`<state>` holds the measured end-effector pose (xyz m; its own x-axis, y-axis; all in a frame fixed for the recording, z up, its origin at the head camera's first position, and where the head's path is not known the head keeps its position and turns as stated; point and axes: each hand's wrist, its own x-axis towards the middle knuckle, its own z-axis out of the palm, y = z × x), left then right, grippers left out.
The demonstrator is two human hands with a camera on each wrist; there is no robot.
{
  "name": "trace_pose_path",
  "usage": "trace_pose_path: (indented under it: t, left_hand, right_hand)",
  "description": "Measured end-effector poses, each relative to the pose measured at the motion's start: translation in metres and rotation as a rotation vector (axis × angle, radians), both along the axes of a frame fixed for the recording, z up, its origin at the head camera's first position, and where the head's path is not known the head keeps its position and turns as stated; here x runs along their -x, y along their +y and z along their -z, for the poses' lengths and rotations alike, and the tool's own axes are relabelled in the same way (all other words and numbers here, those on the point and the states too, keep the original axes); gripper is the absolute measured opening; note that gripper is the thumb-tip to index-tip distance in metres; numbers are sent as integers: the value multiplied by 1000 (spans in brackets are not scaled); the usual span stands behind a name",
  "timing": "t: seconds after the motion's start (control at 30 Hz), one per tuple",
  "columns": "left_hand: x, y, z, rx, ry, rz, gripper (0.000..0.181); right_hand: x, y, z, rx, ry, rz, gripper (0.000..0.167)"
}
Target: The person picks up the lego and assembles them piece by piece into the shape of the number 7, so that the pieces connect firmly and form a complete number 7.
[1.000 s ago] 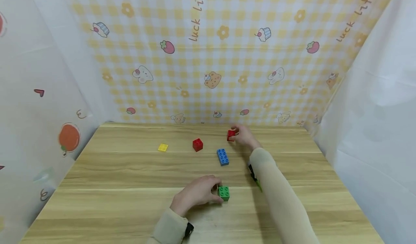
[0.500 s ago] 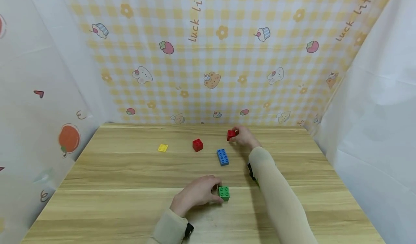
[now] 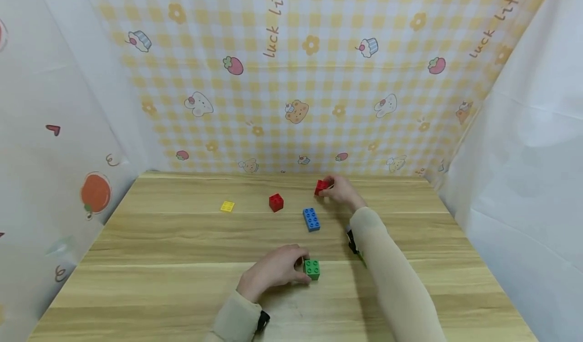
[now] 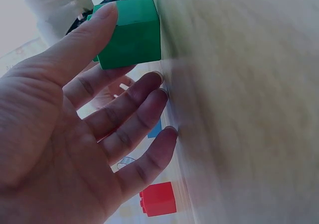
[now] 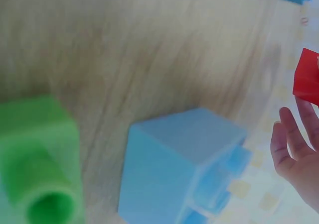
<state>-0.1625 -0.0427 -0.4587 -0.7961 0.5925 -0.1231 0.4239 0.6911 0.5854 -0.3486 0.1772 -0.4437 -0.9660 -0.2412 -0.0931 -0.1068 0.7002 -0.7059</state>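
Two hands are busy with toy bricks on the wooden worktop (image 3: 182, 296). Seen from the head camera, the long blue brick (image 3: 311, 219) lies studs up, and I take my bearings from it. Nearer the person than the long blue brick, the left hand (image 3: 273, 270) holds a green brick (image 3: 311, 269), also studs up, between thumb and fingers. Beyond the long blue brick and slightly right of it, the right hand (image 3: 342, 193) grips a red brick (image 3: 321, 187); I cannot tell whether that brick touches the wood. A second red brick (image 3: 276, 202) stands left of the long blue brick and a little farther off, with a flat yellow piece (image 3: 227, 206) well to the left of both. On the right of the long blue brick and nearer the person, a green bit (image 3: 362, 259) peeps out beside the right sleeve (image 3: 396, 281), mostly hidden.

From the left wrist, the thumb lies along the green brick with the index finger behind it, while the other three fingers spread, slightly bent. Past the little finger is a red block (image 4: 159, 200); a sliver of blue (image 4: 155, 129) shows behind the fingers.

From the right wrist, a green piece with a tube (image 5: 40, 159) and a pale blue block (image 5: 164, 169) loom close and blurred, just apart. Beyond them the right hand holds the red brick, partly cut off.
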Motion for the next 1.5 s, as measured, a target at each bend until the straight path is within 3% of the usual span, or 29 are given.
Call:
trace_pose_path:
  t: [0.23,0.53,0.8,1.03,1.2,1.27,1.5]
  left_hand:
    - [0,-2,0,-9,-7,0,31]
    - [0,0,0,-31,-7,1,30]
    - [1,0,2,-23,5,5,32]
    - [1,-1,2,-19,12,19,34]
    - [0,-1,2,-26,21,26,36]
    - [-1,-1,2,-32,21,26,37]
    - [-1,-2,1,-26,4,16,37]
  right_hand:
    - [-22,-4,-9,147,42,-29,39]
    - [-50,-8,-22,341,67,19,39]
    - [-82,-10,-43,313,155,-68,39]
    - [-118,-12,-52,320,175,-85,40]
    - [-143,-11,-43,349,145,-71,41]
    - [-146,-6,-31,365,144,-63,42]
    - [-171,-3,-17,408,117,-21,38]
